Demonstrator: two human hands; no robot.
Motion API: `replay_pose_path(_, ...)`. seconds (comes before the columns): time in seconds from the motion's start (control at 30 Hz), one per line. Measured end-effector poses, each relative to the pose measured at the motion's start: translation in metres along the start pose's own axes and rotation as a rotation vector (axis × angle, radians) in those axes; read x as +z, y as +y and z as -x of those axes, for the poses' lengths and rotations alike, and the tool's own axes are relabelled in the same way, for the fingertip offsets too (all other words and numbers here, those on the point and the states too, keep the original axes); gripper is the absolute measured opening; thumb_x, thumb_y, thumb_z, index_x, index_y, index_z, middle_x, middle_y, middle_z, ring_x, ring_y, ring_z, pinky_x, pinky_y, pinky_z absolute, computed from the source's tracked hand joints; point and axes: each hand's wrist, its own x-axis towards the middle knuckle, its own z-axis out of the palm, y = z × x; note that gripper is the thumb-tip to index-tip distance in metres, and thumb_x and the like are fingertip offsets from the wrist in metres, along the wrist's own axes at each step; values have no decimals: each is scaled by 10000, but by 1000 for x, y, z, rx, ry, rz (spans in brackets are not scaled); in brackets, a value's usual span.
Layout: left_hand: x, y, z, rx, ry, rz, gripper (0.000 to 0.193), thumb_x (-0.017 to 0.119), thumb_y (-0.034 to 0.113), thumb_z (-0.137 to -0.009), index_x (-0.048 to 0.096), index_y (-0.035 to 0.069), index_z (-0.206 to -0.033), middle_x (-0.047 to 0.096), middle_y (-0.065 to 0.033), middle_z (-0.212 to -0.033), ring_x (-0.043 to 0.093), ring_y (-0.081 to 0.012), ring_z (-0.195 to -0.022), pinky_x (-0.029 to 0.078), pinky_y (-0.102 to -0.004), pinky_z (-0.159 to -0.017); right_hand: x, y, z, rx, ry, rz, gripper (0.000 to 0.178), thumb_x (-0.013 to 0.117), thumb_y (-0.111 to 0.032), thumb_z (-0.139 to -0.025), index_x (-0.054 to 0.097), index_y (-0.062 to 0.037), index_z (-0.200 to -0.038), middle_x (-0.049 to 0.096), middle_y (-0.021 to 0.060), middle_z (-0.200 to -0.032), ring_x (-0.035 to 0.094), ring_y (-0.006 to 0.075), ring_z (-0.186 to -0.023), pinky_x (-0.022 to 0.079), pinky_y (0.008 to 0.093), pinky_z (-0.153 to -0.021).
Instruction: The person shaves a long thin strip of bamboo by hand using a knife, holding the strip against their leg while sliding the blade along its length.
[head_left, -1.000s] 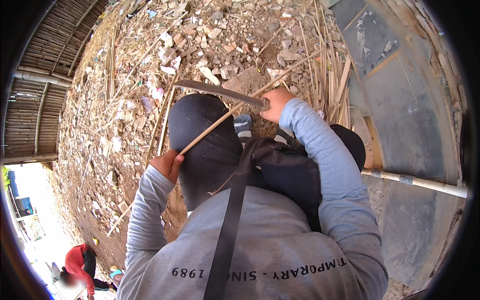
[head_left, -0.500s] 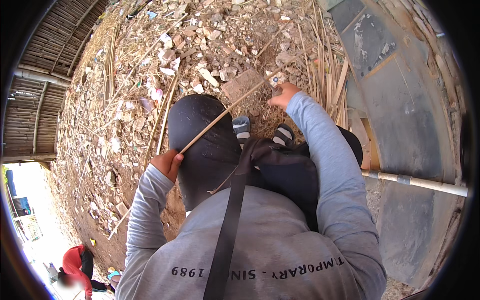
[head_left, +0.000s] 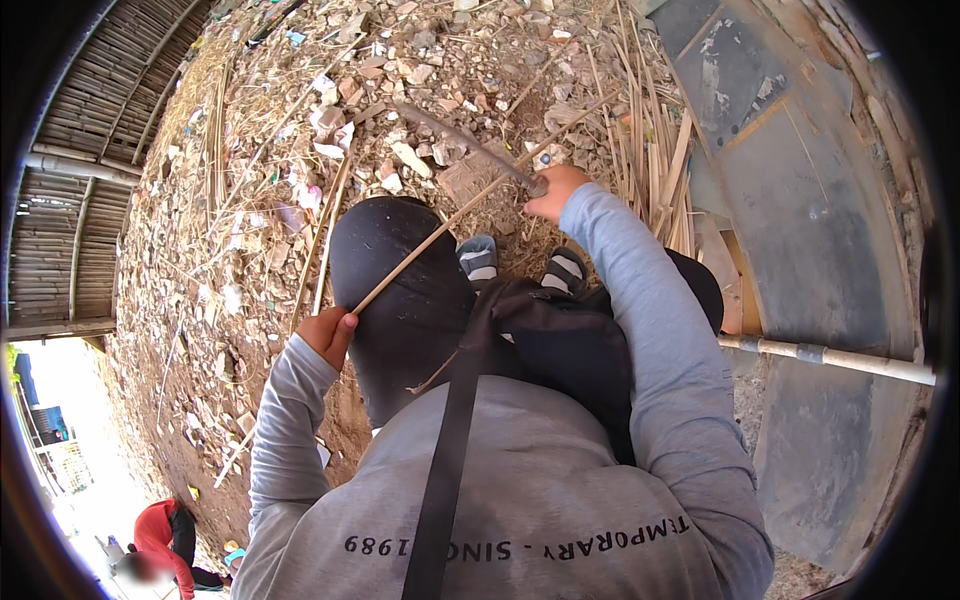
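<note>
My left hand (head_left: 327, 335) is closed around the near end of a thin bamboo strip (head_left: 432, 238) at my left knee. The strip slants away to the right over my dark-clad leg, its far end over the ground. In my right hand (head_left: 557, 193), closed beside the strip's far half, is a long, dark, knife-like tool (head_left: 455, 135). It points to the far left and crosses the strip in view; whether the two touch, I cannot tell. My fingers hide its grip.
Rubble and litter (head_left: 270, 250) cover the ground around my sandalled feet (head_left: 478, 258). Split bamboo lengths (head_left: 672, 170) lie ahead right, beside grey sheets (head_left: 800, 220) and a pale pole (head_left: 850, 362). A bamboo wall (head_left: 60, 240) stands left; a person in red (head_left: 160, 530) bends at lower left.
The dark tool, barely visible at my right hand before, now swings out to the far left across the strip. My right hand has shifted slightly left and nearer; my left hand still grips the strip.
</note>
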Motion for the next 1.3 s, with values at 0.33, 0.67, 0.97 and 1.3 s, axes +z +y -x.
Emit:
replay_pose_path(0.33, -5, 5, -3, -4, -25, -8, 476, 410, 410, -976, 554, -10, -805, 547, -186, -643, 557, -346, -617, 438, -414, -604, -19, 27, -9, 112, 27, -39, 524, 723, -355, -643, 664, -66, -1076, 665, 184, -1027, 633, 318, -982, 489, 351, -884)
replay_pose_path(0.67, -1, 11, -3, 19, 0, -42, 415, 451, 371, -969, 554, -1, -815, 561, -192, -634, 582, -376, -618, 446, -422, -588, -25, 51, -7, 195, -71, -99, 524, 736, -387, -652, 669, -44, -1042, 673, 170, -1006, 639, 304, -963, 493, 360, -870)
replay_pose_path(0.97, -7, 12, -8, -49, -83, 74, 420, 424, 350, -983, 553, -9, -807, 552, -176, -638, 554, -319, -599, 439, -401, -600, -8, 39, -5, -12, -35, 24, 474, 758, -376, -627, 679, -33, -945, 674, 186, -900, 646, 316, -852, 493, 381, -793)
replay_pose_path(1.3, 0, 12, -6, 53, -7, -52, 410, 425, 350, -981, 552, 1, -808, 550, -195, -607, 580, -387, -602, 447, -437, -577, -18, 12, 2, -55, -98, 136, 471, 701, -338, -661, 671, -66, -1045, 672, 162, -1010, 638, 310, -955, 490, 378, -872)
